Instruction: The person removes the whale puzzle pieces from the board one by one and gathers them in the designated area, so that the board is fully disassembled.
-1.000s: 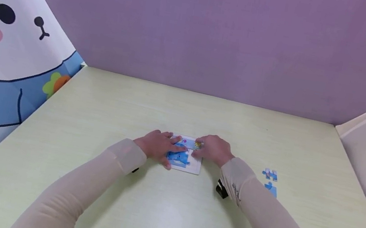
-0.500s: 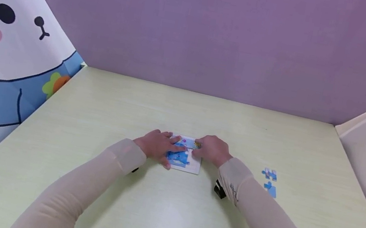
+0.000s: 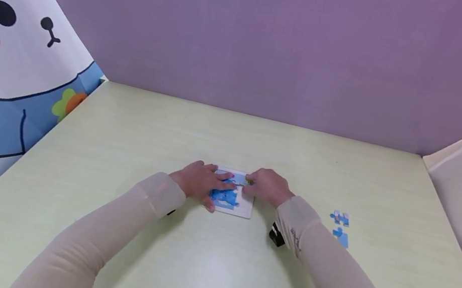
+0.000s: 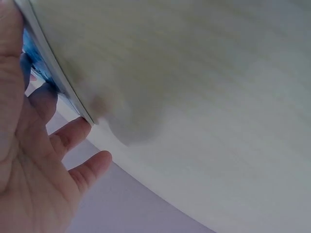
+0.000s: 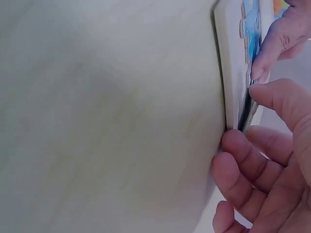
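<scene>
A small jigsaw puzzle [image 3: 224, 197] with blue picture pieces lies in a white frame board [image 3: 243, 212] in the middle of the table. My left hand [image 3: 198, 181] rests on its left side with the fingers spread across the pieces. At the upper right of the board, my right hand [image 3: 269, 186] pinches a puzzle piece [image 3: 248, 181] with some yellow on it. In the right wrist view that piece [image 5: 249, 112] tilts up from the board between thumb and fingers, and a left fingertip touches near its end. The hands hide parts of the puzzle.
Two loose blue clusters of puzzle pieces, an upper one [image 3: 340, 218] and a lower one [image 3: 341, 237], lie on the table beyond the right forearm. A purple wall [image 3: 275, 44] stands behind the table, with a cartoon-printed panel [image 3: 17, 77] at the left.
The view has shifted slightly. My right hand has moved a little to the left with its piece, and the left fingers have shifted slightly over the puzzle. The loose pieces stay put.
</scene>
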Available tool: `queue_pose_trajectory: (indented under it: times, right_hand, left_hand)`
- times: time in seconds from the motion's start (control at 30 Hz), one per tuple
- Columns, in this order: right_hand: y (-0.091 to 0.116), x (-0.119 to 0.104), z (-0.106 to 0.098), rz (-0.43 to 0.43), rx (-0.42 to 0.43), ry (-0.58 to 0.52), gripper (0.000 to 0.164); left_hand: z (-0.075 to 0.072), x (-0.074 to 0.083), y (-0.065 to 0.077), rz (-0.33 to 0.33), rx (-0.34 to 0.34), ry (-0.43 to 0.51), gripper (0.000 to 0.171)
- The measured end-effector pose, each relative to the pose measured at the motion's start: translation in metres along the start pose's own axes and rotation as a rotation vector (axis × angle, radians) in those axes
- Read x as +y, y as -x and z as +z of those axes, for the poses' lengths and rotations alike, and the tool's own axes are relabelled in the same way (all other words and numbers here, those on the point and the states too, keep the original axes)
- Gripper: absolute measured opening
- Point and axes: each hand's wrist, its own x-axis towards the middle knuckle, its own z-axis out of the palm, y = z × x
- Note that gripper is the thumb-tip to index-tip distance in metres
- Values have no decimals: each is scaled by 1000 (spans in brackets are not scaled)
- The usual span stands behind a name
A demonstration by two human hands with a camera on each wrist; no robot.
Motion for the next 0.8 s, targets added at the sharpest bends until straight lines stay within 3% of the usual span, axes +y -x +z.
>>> queue_pose_trajectory:
  times: [0.47, 0.67, 0.8]
  right_hand:
    - [-3, 2, -2, -31, -62, 16, 46]
    - [-2, 0, -5, -13, -28, 30, 43]
    - [-1, -2, -8, -17, 15, -18, 32]
  left_hand:
    - [1, -1, 2, -8, -3, 10, 80]
    - [2, -2, 1, 5, 8, -9, 81]
    - [2, -3, 1, 9, 1, -5, 81]
